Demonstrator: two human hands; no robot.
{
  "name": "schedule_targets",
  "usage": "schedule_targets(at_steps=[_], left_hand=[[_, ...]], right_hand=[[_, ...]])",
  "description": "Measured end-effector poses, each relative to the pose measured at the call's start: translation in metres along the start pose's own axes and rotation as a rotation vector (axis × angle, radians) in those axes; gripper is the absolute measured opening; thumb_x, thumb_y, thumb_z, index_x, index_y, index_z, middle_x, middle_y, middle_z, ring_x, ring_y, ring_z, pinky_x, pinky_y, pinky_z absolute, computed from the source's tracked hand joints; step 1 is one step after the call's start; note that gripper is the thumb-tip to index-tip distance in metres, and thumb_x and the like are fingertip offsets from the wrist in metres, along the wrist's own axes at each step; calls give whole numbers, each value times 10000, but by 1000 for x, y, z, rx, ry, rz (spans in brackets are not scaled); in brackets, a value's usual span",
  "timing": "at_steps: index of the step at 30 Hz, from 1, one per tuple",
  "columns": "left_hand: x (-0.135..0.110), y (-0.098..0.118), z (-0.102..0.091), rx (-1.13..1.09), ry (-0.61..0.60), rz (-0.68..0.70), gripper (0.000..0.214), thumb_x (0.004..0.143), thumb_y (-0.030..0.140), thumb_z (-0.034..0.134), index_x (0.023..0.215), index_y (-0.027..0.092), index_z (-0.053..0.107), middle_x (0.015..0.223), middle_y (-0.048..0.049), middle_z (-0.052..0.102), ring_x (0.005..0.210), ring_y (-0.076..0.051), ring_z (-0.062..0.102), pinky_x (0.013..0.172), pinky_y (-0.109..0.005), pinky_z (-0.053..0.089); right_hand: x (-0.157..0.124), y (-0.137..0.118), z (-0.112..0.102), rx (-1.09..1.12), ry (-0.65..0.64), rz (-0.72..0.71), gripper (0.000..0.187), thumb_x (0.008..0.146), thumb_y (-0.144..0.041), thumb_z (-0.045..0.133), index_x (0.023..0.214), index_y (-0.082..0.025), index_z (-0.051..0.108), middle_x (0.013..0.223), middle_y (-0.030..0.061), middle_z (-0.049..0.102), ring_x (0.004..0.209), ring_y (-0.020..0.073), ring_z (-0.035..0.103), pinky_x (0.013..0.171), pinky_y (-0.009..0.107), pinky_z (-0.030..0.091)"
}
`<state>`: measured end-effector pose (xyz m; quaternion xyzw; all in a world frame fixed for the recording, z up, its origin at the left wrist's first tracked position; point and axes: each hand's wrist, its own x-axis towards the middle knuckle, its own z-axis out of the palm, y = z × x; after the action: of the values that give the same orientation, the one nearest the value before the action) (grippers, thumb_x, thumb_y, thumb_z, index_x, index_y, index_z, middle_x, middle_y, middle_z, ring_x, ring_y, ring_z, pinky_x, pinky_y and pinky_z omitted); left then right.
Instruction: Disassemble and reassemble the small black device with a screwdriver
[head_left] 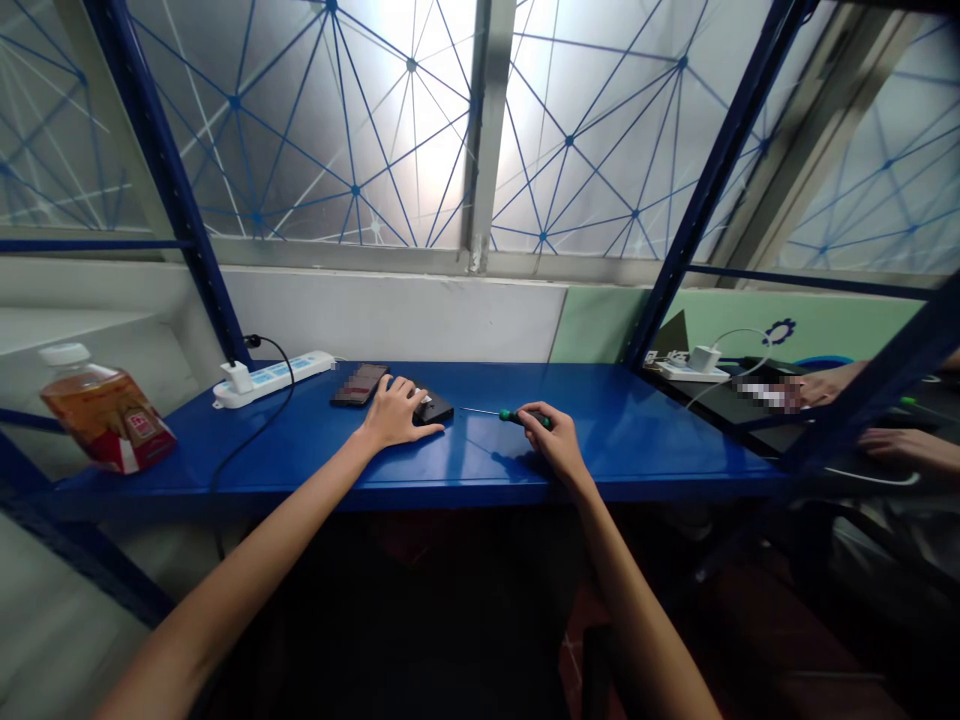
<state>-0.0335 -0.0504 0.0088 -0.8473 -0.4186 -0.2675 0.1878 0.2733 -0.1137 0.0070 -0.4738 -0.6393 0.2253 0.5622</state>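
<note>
"What have you got in your right hand (551,435)?"

"A slim screwdriver (508,415) with a green-and-black handle and a thin metal shaft. My fingers are curled in around the handle, thumb and forefinger towards the shaft end, and I'm holding it just above the blue metal tabletop (592,393). The shaft points to my left."

"At what?"

"At the flat, black, box-shaped device (442,411) lying on the tabletop. The tip stops just beside its right end, with a small gap between them; they aren't touching."

"And your left hand (394,412)?"

"It lies over the left part of that device, partly spread: fingers reaching across the top, thumb stretched along the near side. I can't tell whether it's gripping or just resting there. Something small and white shows by the fingers, too little of it to name."

"Anything else near it?"

"A dark, flat, rectangular object like a phone (360,385), just past my left hand on the far side. Further left there's a long white power strip (277,378) with a white plug (238,377) in its near end, and a black cable (259,428) that runs over the front edge. Left of that is a clear bottle of amber drink (109,415) with a white cap."

"Who's on your right?"

"A co-worker, whose hands (829,384) are over a separate dark surface."
</note>
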Motion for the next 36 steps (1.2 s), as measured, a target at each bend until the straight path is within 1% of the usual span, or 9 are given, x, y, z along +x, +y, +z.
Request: schedule_targets(at_steps=[3, 6, 8, 14, 18, 21, 26, 32, 36], left_hand=[[-1, -7, 7, -79, -126, 1, 710, 849, 714, 505, 1394, 262, 549, 1483, -151, 459, 1377, -371, 376, 1124, -563, 245], [-3, -13, 13, -114, -256, -26, 720, 893, 713, 423, 1492, 313, 413, 1565, -122, 353, 1437, -368, 296, 1126, -562, 243], [-4, -13, 15, -95, -268, -26, 714, 906, 701, 401, 1506, 313, 388, 1564, -131, 354, 1433, -376, 304, 1117, -572, 244], [-3, -2, 10, 28, -206, -12, 721, 902, 701, 392, 1450, 244, 493, 1444, -199, 499, 1324, -412, 445, 1036, -554, 320], [-2, 5, 5, 83, -140, 6, 798, 856, 771, 389, 1350, 181, 601, 1266, -235, 622, 1171, -414, 563, 983, -530, 346], [0, 9, 3, 86, -117, 19, 848, 811, 825, 392, 1266, 161, 656, 1105, -228, 684, 1040, -396, 620, 937, -509, 361], [0, 14, 0, 72, -90, 11, 852, 770, 864, 396, 1170, 173, 691, 979, -200, 707, 929, -351, 642, 871, -459, 370], [0, 16, -1, 103, -103, 26, 875, 781, 866, 367, 1148, 141, 693, 944, -209, 704, 877, -348, 647, 834, -448, 370], [0, 15, -1, 93, -99, 21, 859, 771, 870, 383, 1138, 159, 693, 948, -198, 705, 891, -341, 646, 847, -442, 369]], right_hand=[[0, 1, 0, -4, -12, 5, 384, 816, -553, 633, 845, -172, 677, 540, -18, 545, 456, 111, 450, 471, 243, 364], [1, 1, 0, -10, -33, 12, 384, 815, -553, 631, 848, -173, 678, 547, -13, 555, 455, 112, 454, 468, 242, 361], [1, 0, 0, -14, -48, 17, 398, 813, -562, 627, 851, -169, 680, 553, -10, 559, 453, 112, 454, 464, 243, 361], [-1, -4, 1, 3, -105, 44, 409, 820, -569, 623, 874, -168, 677, 566, -18, 554, 457, 103, 451, 472, 239, 370], [-1, -4, 1, 0, -127, 36, 413, 835, -569, 607, 891, -166, 680, 580, -14, 559, 465, 105, 463, 474, 237, 372], [-1, -2, 2, -17, -132, 29, 429, 832, -584, 602, 898, -168, 683, 585, -10, 570, 468, 109, 475, 471, 238, 377], [-1, -4, 1, -15, -150, 21, 428, 835, -586, 597, 902, -171, 680, 585, -11, 569, 458, 108, 472, 463, 237, 370], [-2, -7, 1, -44, -153, 27, 398, 846, -562, 592, 903, -178, 678, 590, -8, 578, 470, 112, 474, 480, 236, 369], [-3, -10, 1, -144, -180, -1, 406, 882, -562, 535, 873, -185, 685, 613, 10, 604, 531, 135, 510, 524, 240, 380]])
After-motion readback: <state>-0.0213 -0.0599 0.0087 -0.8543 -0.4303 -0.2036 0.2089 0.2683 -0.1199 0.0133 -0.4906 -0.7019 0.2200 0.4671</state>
